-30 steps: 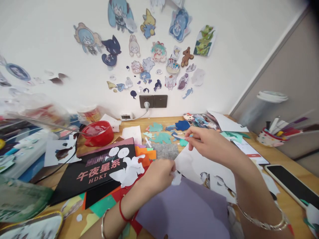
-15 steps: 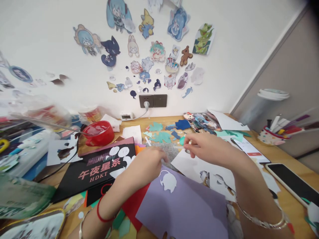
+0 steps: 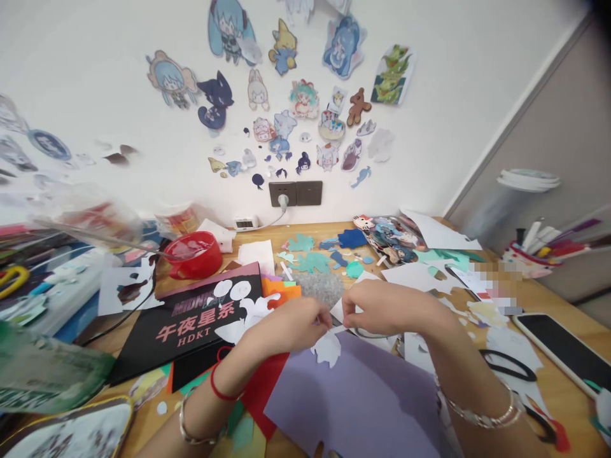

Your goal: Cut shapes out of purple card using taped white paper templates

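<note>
Both my hands meet over the top edge of a purple sheet of paper point(image 3: 344, 394). My right hand point(image 3: 377, 308) is closed in a pinch on a short white strip point(image 3: 338, 329). At the strip's other end, the closed fingertips of my left hand point(image 3: 305, 323) also pinch it, partly hidden by the fingers. Just below lies a white paper cut-out point(image 3: 327, 351) with a jagged edge, flat on the purple sheet. Scissors with black handles point(image 3: 508, 366) lie beneath and beside my right forearm.
Left stand a black box point(image 3: 191, 318) with white cut-outs on it, a red mug point(image 3: 195, 254) and a green-labelled container point(image 3: 48, 369). Teal and blue paper scraps point(image 3: 312, 262) lie at the back. A phone point(image 3: 563, 350) and a pen cup point(image 3: 529, 261) are right.
My right hand has come down and left to meet my left hand, which has moved slightly right and down. The white strip now spans their fingertips. The scissors' handles have come into sight.
</note>
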A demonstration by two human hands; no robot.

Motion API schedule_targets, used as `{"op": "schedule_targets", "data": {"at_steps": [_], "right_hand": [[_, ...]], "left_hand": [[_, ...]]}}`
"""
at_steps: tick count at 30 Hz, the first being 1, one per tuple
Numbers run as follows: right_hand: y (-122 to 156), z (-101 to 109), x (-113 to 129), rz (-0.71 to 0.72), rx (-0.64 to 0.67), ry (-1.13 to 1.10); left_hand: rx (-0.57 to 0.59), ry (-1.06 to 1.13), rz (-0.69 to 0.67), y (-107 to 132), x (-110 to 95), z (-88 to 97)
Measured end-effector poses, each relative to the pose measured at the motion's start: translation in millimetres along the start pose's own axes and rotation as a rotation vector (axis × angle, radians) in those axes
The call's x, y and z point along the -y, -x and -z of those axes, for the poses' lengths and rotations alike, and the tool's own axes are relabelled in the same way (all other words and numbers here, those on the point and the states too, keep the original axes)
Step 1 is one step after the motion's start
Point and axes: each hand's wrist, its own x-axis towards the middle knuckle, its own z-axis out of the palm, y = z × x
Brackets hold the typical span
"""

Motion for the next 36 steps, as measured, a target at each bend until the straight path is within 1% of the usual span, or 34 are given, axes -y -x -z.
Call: {"op": "schedule_targets", "data": {"at_steps": [2,3,6,8,11,16,20,22,25,28,36], "right_hand": [[-1,1,1,-0.029,0.094,0.052],[-1,1,1,-0.045,0.118,0.074],[0,3,1,-0.074,0.142,0.114],[1,4,-1,-0.081,0.149,0.122],[5,8,-2,-0.084,0.145,0.109],[11,18,1,-0.025,0.117,0.028],[8,18,8,-0.021,0.069,-0.017],[4,17,9,-0.026,0.042,-0.029],[-1,16,8,-0.011,0.056,-0.047],[-5,17,6,-0.004,0.079,-0.062],[-9,16,3,-0.061,0.087,-0.020]], "left_hand": [[0.007,-0.041,-0.007,-4,4,-8.1],[0.014,-0.059,-0.005,-5,6,-12.7],[0.030,-0.085,0.015,-8,9,-24.6],[0.030,-0.076,0.027,-10,10,-27.1],[0.025,-0.022,0.043,-11,11,-19.3],[-0.030,0.153,0.075,-8,15,6.2],[0.021,0.356,0.064,-3,12,17.6],[0.035,0.425,0.072,-1,9,20.1],[0.050,0.478,0.106,0,7,21.6],[0.055,0.501,0.126,-1,8,21.4],[0.033,0.510,0.145,0,7,21.4]]}}
